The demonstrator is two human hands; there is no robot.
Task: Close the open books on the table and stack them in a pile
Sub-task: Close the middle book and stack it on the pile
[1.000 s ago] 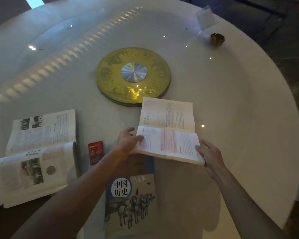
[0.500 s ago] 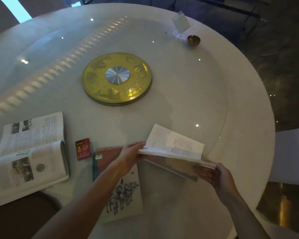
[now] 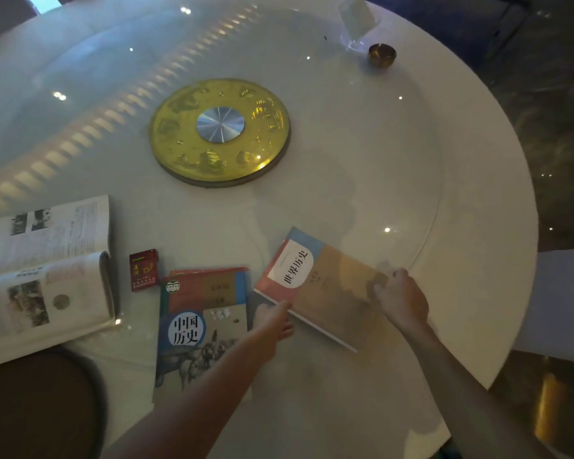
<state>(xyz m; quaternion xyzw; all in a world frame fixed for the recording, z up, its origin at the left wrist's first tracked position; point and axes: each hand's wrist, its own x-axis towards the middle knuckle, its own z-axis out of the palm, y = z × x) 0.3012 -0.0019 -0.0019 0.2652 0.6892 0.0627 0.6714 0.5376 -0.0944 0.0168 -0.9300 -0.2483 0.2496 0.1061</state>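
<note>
A closed book with a tan, red and blue cover (image 3: 322, 286) lies tilted at the near right of the round white table (image 3: 411, 160). My left hand (image 3: 274, 321) grips its near left corner and my right hand (image 3: 400, 301) holds its right edge. Just left of it lies a closed stack topped by a horse-cover book (image 3: 203, 329), with another red cover showing under it. An open book (image 3: 47, 276) lies at the far left, pages up.
A small red packet (image 3: 143, 270) sits between the open book and the closed stack. A gold turntable disc (image 3: 219, 132) marks the table's centre. A small brass bowl (image 3: 382, 54) and clear plastic wrap (image 3: 357, 18) sit at the far right. A dark chair (image 3: 37, 405) stands at the near left.
The book in my hands went from open to folded shut, and now shows its front cover, lying low beside the horse-cover stack.
</note>
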